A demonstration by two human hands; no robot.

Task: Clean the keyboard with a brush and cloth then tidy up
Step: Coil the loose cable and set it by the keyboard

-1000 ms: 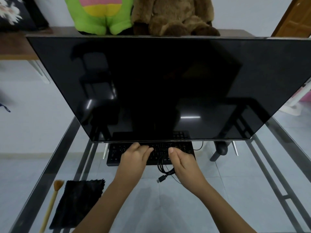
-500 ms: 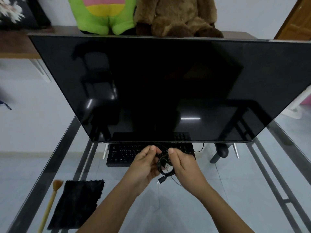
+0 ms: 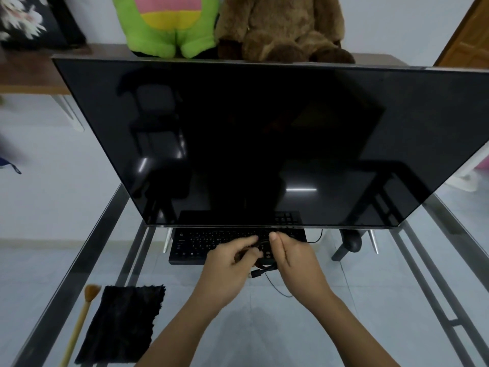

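- Your left hand and right hand both have the fingers curled on a coiled black cable, over the right part of the keyboard.
- The keyboard is black and flat, and it lies at the lower edge of the monitor. Its white key legends are too small to read.
- The brush, with a tan handle, and the dark cloth lie side by side at the near left of the glass table.

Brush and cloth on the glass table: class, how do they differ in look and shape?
The brush is tan; the cloth is black. The brush is long and thin; the cloth is a broad, fuzzy rectangle. Both lie flat, side by side, on the table.
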